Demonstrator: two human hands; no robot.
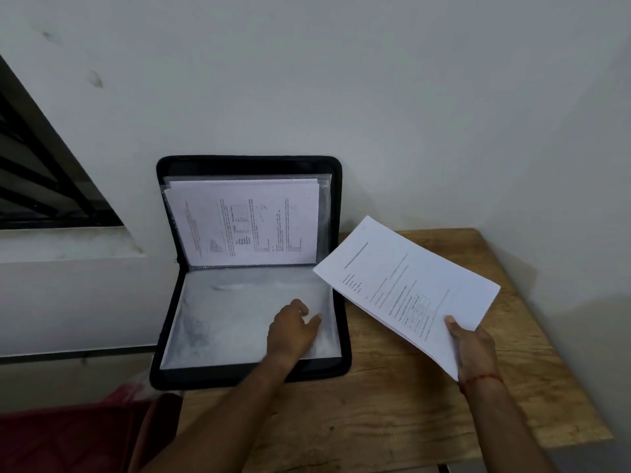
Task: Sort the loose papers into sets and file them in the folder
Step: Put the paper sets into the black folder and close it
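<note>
Gripping the loose set of white printed papers by one near corner only, your right hand has its thumb on top and its fingers curled beneath. The rest of the set hangs in the air over the pale wooden bench, just right of the folder. That is your first risk: held by one corner, the sheets can sag, fan out or slip apart, and the set loses its order.

Your left hand lies on the clear plastic sleeve in the flat lower half of the black zip-edged folder. Its fingers are bent and its thumb reaches toward the sleeve's right edge. Whether it has caught that edge or merely presses on it cannot be told. If the sleeve's mouth is not truly open, the papers' leading corner will likely butt the plastic and crumple, or slide under the sleeve instead of into it.

Watch the folder's near left corner too. It seems to overhang the bench's left edge, so a sideways push from the right could shove it further off.

Farther back, the folder's upper half leans against the white wall with a printed sheet already filed in its sleeve. Jolt the lower half and that upright half may fall shut onto your hands.
</note>
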